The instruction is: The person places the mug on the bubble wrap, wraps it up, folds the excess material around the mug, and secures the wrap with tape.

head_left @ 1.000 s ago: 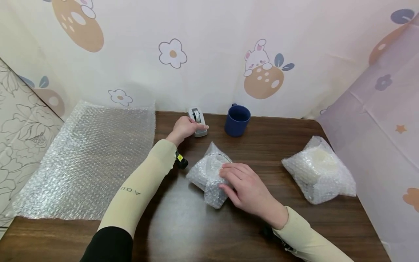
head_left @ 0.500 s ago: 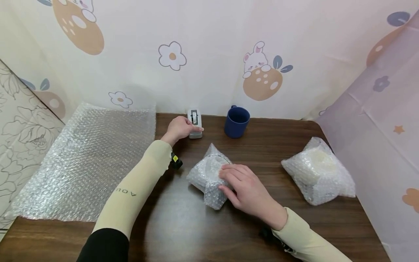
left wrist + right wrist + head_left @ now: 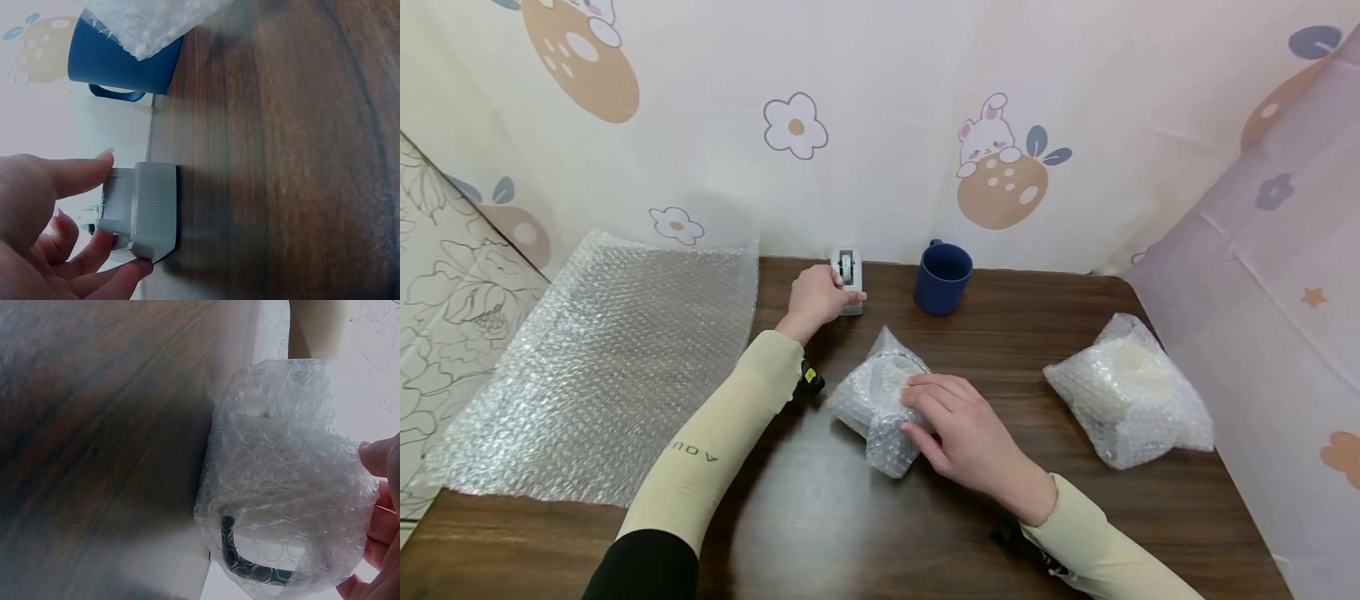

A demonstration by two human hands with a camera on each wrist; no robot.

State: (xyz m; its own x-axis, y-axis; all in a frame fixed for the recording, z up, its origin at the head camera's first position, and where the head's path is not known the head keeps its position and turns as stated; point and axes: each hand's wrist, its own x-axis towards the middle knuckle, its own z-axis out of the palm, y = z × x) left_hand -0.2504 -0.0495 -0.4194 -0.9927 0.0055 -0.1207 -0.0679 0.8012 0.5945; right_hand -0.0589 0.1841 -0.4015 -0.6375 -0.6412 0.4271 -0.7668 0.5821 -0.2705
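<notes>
left hand [image 3: 818, 296] is pinching the tape dispenser [image 3: 156, 206] on the far side, right hand [image 3: 973, 429] rests loosely on the bubble-wrapped bundle [image 3: 880, 392], nearer in; probably squishy, slippery, fragile inside, so I'd cup both sides

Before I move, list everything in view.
Table: 1, brown, foreground
Bubble wrap: 1, clear, table left
Middle bundle: 1, clear wrap, table centre
Right bundle: 1, clear wrap, table right
Dispenser: 1, grey, table back
Mug: 1, blue, right of dispenser
Curtain: count unclear, pale, back and right
Panel: 1, white, far left
Wrist cameras: 2, black, wrists
Sleeves: 2, cream, forearms
Left hand: 1, bare, gripping dispenser
Right hand: 1, bare, touching middle bundle
</notes>
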